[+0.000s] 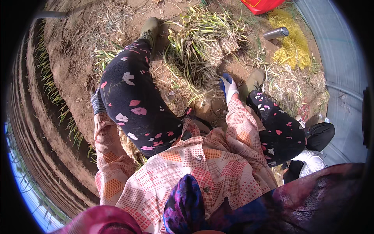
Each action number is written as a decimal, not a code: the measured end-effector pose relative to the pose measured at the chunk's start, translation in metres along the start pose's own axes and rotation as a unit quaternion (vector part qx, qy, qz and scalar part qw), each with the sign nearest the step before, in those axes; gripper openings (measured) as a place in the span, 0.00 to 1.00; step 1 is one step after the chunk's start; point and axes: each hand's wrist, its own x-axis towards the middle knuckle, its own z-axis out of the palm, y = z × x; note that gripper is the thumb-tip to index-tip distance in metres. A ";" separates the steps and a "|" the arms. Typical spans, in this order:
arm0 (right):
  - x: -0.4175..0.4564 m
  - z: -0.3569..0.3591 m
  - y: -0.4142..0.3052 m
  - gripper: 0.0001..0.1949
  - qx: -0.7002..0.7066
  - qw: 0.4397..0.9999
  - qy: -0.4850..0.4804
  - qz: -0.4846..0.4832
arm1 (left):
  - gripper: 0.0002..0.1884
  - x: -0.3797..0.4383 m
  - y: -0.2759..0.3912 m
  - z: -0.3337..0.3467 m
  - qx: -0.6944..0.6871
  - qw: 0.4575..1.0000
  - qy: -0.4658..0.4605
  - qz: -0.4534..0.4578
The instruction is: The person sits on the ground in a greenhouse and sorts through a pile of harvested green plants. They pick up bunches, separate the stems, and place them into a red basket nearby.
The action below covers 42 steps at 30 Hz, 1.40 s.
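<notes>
A heap of uprooted onion-like plants [198, 46], with yellowing green leaves and pale roots, lies on the soil between my legs. My right hand [228, 84], in a white glove with a blue-coated palm, is at the heap's lower right edge. Whether its fingers grip any plant does not show. On the outer side of my left thigh, my left hand [98, 101] wears a grey glove. The thigh hides part of it, so its fingers cannot be made out. More green-leaved plants [106, 57] lie just beyond that hand.
A metal flask [275, 33] lies beside a yellow mesh net [292, 44]. At the top is a red bag [260, 5]. Plastic sheeting [344, 67] borders the right side. A person in a white sleeve [311, 160] is close by on my right. Planted furrows [49, 117] run along the left.
</notes>
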 end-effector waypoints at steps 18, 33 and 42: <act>-0.038 0.052 -0.030 0.33 -0.515 0.806 0.023 -0.292 | 0.22 -0.200 -0.087 0.307 0.142 0.916 -0.332 -0.174; 0.061 0.062 -0.112 0.24 -0.589 0.779 -0.002 -0.212 | 0.23 -0.193 -0.115 0.323 0.040 0.978 -0.082 -0.190; 0.038 0.105 -0.126 0.64 -0.713 0.674 -0.094 -0.170 | 0.34 -0.181 -0.104 0.354 0.017 0.961 -0.031 -0.275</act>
